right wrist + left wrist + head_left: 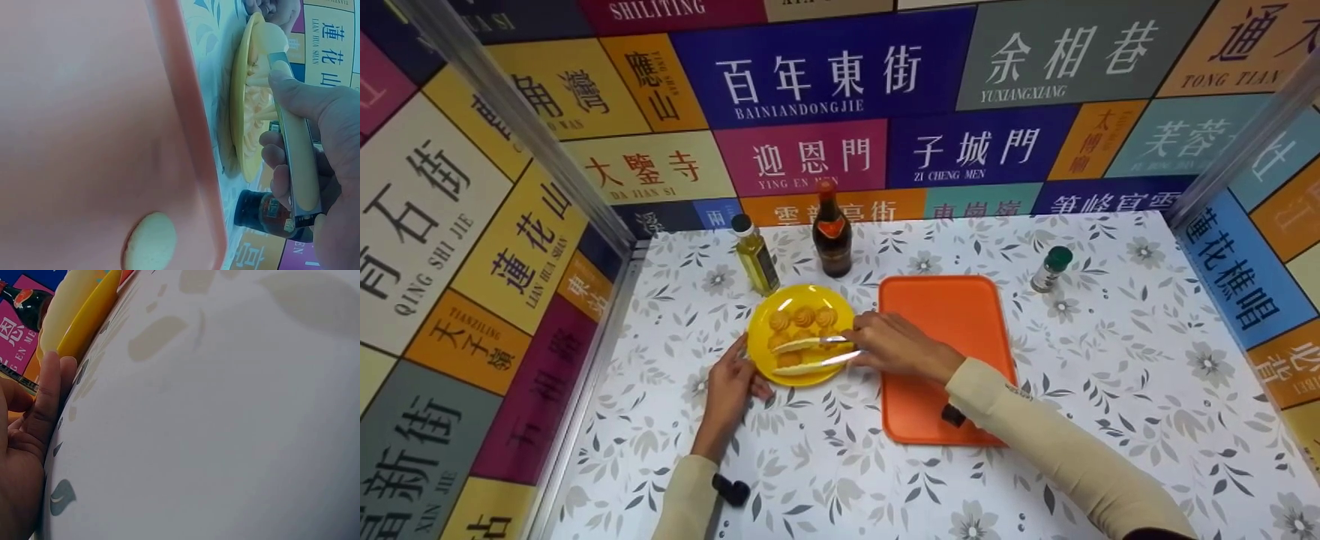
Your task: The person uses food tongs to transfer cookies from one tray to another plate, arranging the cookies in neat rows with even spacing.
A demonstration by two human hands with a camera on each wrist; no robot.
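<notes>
A yellow plate [758, 336] bears several swirled cookies [804, 317]. My right hand [896, 346] grips metal tongs [810, 367] with cream-coloured tips. In the head view the two arms of the tongs are spread over the near cookies; the right wrist view shows thumb and fingers wrapped about the handle [299, 157]. At the plate's left rim rests my left hand [733, 381], its fingers extended along the edge in the left wrist view. To the right lies an orange tray [937, 315]. One cookie [151, 243] sits on it, hidden under my right arm in the head view.
Behind the plate stand an oil bottle [758, 262] with a black cap and a dark bottle [833, 244] with a red neck. A small shaker [1051, 271] with a green cap is at the back right. Sign-covered panels [810, 82] enclose the flower-patterned table [1125, 375].
</notes>
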